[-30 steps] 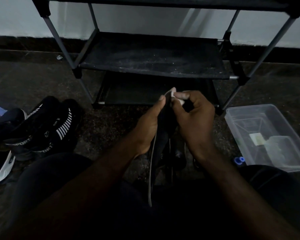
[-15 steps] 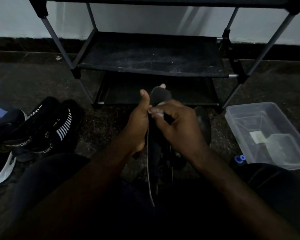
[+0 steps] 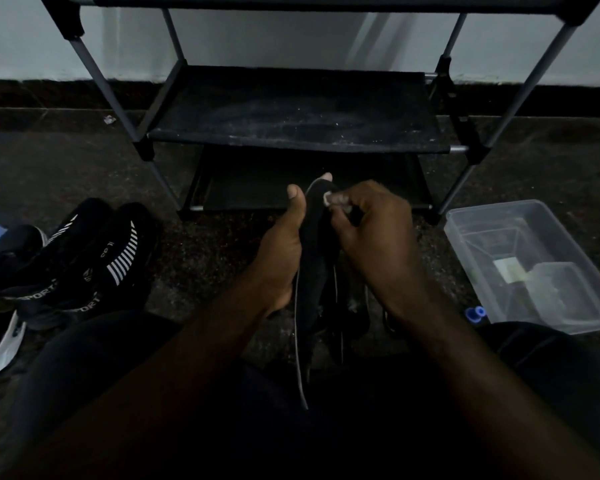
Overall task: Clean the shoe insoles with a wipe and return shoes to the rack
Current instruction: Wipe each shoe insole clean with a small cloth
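The shoe rack (image 3: 291, 112) and the black sport shoes (image 3: 94, 265) on the floor (image 3: 205, 258) to the left lie as they did a second ago; only the hands have moved. The right hand (image 3: 378, 244), which half a second ago was lower on the black insole (image 3: 314, 244), has come back up near its top end, so I judge that one wiping stroke is finished and another begins. Its fingers (image 3: 343, 202) are curled and pinch the small white wipe (image 3: 326, 199) against the insole. The left hand (image 3: 278, 261) grasps the insole from the left side, with the thumb up, and holds it upright in front of the rack. The cleaning is thus in progress, and the return of the shoes is not yet done. At the right, the clear plastic box (image 3: 499, 206) stands on the floor. It holds a smaller clear piece (image 3: 561, 292), tub or lid I cannot tell, and a pale square thing (image 3: 510, 270).
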Motion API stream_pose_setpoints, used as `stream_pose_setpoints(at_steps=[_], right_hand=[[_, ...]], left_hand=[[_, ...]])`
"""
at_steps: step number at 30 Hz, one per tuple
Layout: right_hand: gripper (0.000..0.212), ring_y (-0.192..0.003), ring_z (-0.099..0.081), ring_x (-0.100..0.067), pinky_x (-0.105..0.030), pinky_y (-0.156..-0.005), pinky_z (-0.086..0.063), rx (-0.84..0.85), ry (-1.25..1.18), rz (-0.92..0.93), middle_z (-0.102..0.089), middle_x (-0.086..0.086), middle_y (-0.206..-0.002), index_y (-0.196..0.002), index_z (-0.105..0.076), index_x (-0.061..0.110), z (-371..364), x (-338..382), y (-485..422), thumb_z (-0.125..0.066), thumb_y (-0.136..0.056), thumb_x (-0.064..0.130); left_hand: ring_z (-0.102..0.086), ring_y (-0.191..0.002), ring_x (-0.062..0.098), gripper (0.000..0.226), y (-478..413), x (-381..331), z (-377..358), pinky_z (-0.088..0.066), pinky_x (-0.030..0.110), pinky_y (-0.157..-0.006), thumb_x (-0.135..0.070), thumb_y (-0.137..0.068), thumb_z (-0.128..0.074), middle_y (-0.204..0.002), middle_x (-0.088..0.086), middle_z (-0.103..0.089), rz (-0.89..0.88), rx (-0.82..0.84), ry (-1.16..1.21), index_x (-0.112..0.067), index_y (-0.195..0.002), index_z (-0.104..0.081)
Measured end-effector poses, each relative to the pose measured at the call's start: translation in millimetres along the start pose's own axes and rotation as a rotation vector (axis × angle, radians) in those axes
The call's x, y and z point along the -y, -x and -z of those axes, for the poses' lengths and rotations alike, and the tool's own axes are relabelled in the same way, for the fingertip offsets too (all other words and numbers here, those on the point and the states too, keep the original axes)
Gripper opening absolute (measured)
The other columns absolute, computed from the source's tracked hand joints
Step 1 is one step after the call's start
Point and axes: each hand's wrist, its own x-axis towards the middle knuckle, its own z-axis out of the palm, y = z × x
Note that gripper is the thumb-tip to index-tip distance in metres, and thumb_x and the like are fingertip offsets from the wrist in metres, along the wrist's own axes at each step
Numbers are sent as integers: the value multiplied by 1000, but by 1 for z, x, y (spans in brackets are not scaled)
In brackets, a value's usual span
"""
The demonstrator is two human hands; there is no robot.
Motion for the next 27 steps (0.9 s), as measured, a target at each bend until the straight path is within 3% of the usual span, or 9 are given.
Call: stream_pose_setpoints(at_steps=[2, 4, 8, 11, 15, 19, 22, 25, 27], right_hand=[[4, -75, -64, -16, -17, -71, -47, 79, 64, 13, -68, -6, -83, -83, -73, 8, -5, 1, 8, -71, -81, 4], [2, -79, -64, -21, -16, -73, -42, 90, 98, 41, -68, -11, -82, -80, -71, 5, -8, 2, 15, -71, -82, 4], [3, -77, -60, -12, -13, -71, -44, -14, 77, 43, -65, -6, -84, -85, -71, 6, -4, 2, 8, -68, -86, 6], [8, -78, -55, -1, -2, -73, -40, -107, -12, -12, -64, 0, -89, -93, -72, 7, 3, 0, -2, -67, -87, 5], [6, -80, -61, -7, -10, -73, -46, -21, 1, -16, -66, -1, -89, -91, -72, 8, 2, -2, 4, -69, -86, 7], [6, -81, -62, -13, -12, -76, -41, 56, 33, 17, -67, -8, -88, -90, -72, 6, -11, -1, 21, -69, -85, 6], [5, -82, -63, -17, -18, -75, -46, -21, 10, 14, -67, -9, -89, -89, -71, 4, -8, -2, 13, -67, -88, 7], [6, -79, -61, -12, -10, -72, -44, -110, -37, -6, -66, -7, -88, -88, -70, 3, -5, -4, 3, -67, -89, 8], [7, -79, -61, -12, -12, -71, -46, -100, -37, -1, -65, -7, -88, -87, -69, 3, -7, -4, 5, -66, -90, 9]], left_hand=[[-60, -120, 24, 65, 0, -3, 3, -52, 33, -96, -60, -96, -22, -129, 12, -63, 11, -21, 7, -18, -132, -57], [-62, -116, 26, 73, 2, -7, 2, -53, 33, -95, -62, -92, -29, -126, 16, -64, 14, -17, -19, -7, -129, -58], [-59, -121, 30, 67, 4, -6, -3, -48, 39, -101, -53, -87, -49, -129, 19, -61, 23, -20, -13, -5, -132, -55], [-57, -121, 35, 65, 4, 2, -4, -44, 45, -104, -55, -91, -44, -129, 21, -60, 33, 3, -33, -7, -134, -54], [-57, -123, 31, 67, 5, -3, -3, -44, 40, -106, -55, -97, -31, -131, 19, -60, 32, -50, -3, -4, -135, -52], [-59, -121, 26, 67, 4, -7, 0, -50, 33, -99, -54, -99, -26, -130, 14, -62, 38, -73, 55, -2, -132, -55], [-60, -120, 28, 63, 5, -4, 0, -50, 35, -99, -52, -99, -31, -128, 16, -63, 38, -92, 61, -4, -132, -55], [-62, -117, 30, 62, 6, -2, -1, -51, 37, -96, -51, -98, -34, -125, 19, -64, 46, -102, 56, -4, -131, -56], [-62, -116, 30, 62, 6, -3, 0, -51, 38, -95, -51, -98, -35, -125, 20, -64, 51, -104, 52, -4, -131, -56]])
